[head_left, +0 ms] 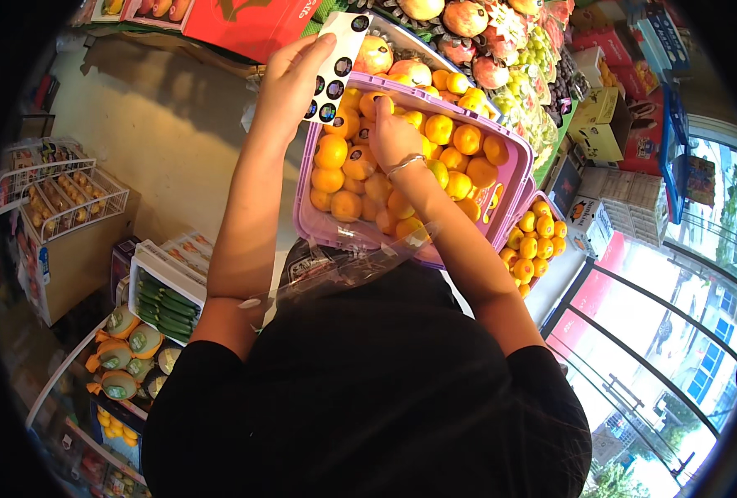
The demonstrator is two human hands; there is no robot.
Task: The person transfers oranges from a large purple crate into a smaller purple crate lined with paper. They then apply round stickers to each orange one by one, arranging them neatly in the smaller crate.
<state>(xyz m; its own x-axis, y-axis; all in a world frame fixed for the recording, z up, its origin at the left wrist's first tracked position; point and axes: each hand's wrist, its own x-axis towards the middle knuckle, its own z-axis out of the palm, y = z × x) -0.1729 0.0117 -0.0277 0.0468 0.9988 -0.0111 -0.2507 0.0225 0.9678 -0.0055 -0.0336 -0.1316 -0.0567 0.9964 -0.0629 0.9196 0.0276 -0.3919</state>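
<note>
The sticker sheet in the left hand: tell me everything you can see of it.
The sticker sheet is a white, glossy-looking strip bearing two rows of small round dark stickers, with a few spots near the top bare. The left hand pinches its left edge and holds it tilted above the far left corner of the lilac basket of oranges. Nothing else touches it.

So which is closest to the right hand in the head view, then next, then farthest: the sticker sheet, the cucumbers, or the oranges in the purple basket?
From the right hand:
1. Oranges in the purple basket, touched, right under it.
2. Sticker sheet, up left, in the left hand.
3. Cucumbers, far down left.
</note>
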